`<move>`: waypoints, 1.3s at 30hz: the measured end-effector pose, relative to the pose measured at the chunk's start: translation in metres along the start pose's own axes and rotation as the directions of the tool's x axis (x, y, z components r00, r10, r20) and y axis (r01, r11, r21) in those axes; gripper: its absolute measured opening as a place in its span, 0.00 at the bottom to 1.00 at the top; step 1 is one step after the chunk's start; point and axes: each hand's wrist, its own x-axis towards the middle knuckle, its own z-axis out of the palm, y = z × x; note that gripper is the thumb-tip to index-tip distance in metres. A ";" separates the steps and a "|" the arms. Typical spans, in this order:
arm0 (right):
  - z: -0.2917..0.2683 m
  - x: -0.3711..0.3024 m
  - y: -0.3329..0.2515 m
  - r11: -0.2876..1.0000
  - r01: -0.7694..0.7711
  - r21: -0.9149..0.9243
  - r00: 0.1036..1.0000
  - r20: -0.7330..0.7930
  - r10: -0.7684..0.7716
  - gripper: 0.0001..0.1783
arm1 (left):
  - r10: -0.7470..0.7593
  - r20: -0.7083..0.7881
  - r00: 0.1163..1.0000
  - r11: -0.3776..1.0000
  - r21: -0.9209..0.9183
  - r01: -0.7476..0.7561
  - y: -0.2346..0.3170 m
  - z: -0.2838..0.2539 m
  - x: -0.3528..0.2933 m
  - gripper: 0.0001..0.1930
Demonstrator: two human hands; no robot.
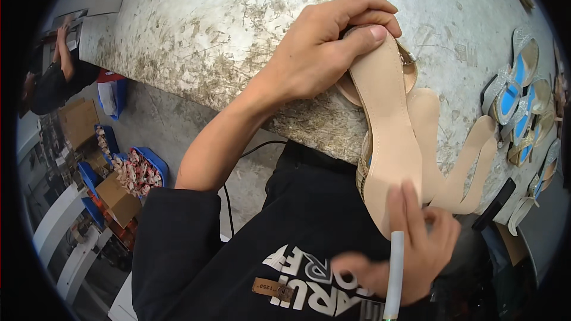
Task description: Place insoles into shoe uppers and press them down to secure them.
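Note:
A sandal [389, 113] lies bottom up across the table's near edge, its beige sole facing me and its glittery straps partly showing at the sides. My left hand [324, 47] is wrapped round its heel end, thumb on the sole. Two stretched fingers of my right hand [425, 249] rest on the toe end of the sole; they are slightly blurred, with the thumb apart. A pale grey tube-like piece [395, 276] stands in front of the right hand; whether the hand touches it, I cannot tell. Loose beige soles [426, 119] lie just right of the sandal.
The worn, stained table [202, 35] stretches away from me. Several glittery sandals with blue patches [516, 92] sit at the right, near a black bar-shaped object [496, 202]. On the floor at left are blue bins [156, 163] and cardboard boxes [119, 196]. Another person [56, 80] is at far left.

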 end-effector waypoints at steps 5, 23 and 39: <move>0.020 0.057 0.008 0.990 0.130 -0.062 0.914 -0.380 -0.144 0.53 | 0.114 0.042 0.993 0.993 0.028 -0.115 0.001 0.007 0.005 0.17; 0.045 0.017 0.019 0.896 0.440 -0.063 0.743 -0.535 -0.402 0.30 | -0.360 -0.377 0.853 0.912 -0.333 0.238 0.065 0.096 -0.151 0.27; 0.058 0.101 0.027 0.942 0.336 -0.011 0.834 -0.461 -0.303 0.49 | 0.433 0.372 0.821 0.628 0.529 -0.571 -0.006 -0.020 0.022 0.24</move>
